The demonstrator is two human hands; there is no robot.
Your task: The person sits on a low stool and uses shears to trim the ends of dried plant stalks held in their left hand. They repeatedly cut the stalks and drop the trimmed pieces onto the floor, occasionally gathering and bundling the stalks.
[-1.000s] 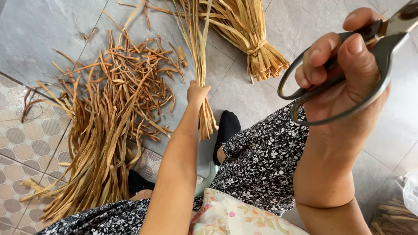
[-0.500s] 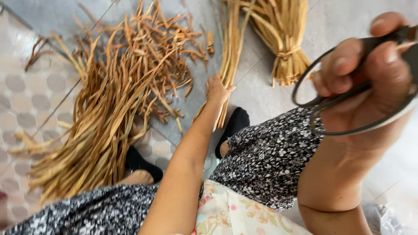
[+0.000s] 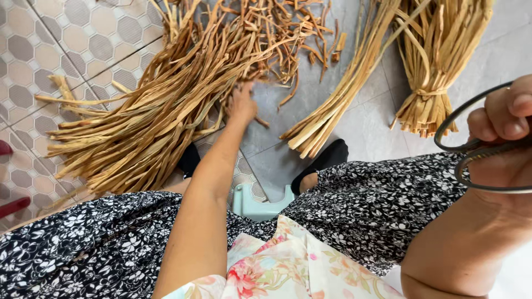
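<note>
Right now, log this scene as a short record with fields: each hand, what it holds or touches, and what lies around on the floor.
left hand: stretched down to the loose pile of dried strips, touching it
right hand: raised near the camera, fingers through the handles of the scissors
untied bunch of strips: on the grey floor, between the pile and the tied bundle
tied bundle: right, bound near its cut ends
stool: pale green, between the knees
floor: tiled

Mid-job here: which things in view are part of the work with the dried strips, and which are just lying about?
In use:
left hand reaching into the loose strip pile
right hand holding scissors
cut bunch
tied bundle

Lying about:
pale green stool
red object at the left edge
</note>
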